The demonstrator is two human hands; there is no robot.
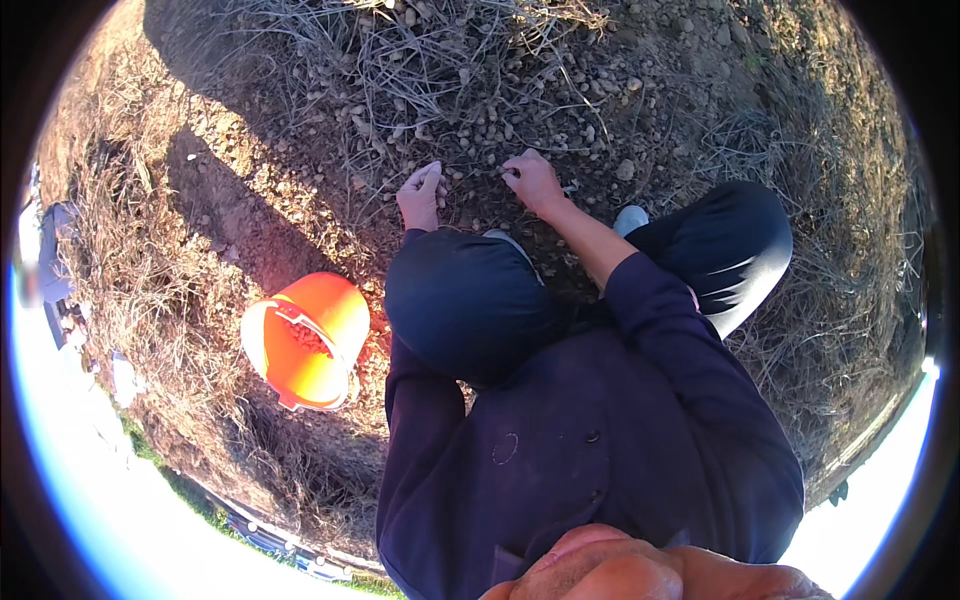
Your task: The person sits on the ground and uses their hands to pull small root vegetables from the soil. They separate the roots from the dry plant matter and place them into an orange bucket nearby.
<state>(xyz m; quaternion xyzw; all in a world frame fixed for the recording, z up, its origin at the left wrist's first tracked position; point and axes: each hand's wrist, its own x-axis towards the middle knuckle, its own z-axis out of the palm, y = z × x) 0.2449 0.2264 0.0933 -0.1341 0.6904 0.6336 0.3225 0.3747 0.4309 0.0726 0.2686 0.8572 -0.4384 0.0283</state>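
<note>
Unshelled peanuts (551,139) lie scattered over dark soil among dried peanut plants (420,71) in front of me. My left hand (421,196) is low over the ground by my bent knee, its fingers curled with what look like peanuts against them. To its right, my right hand (532,180) has thumb and forefinger pinched near the soil; whether something small is between them cannot be told. The two hands are apart. An orange plastic bucket (341,307) stands at the left in sunlight, with peanuts in its bottom.
Dry plant stalks (142,277) cover the ground at the left, and more (810,322) lie at the right. A clod (625,170) sits near my right hand. My knees are bent close behind my hands. Another person (56,255) is partly visible at the far left edge.
</note>
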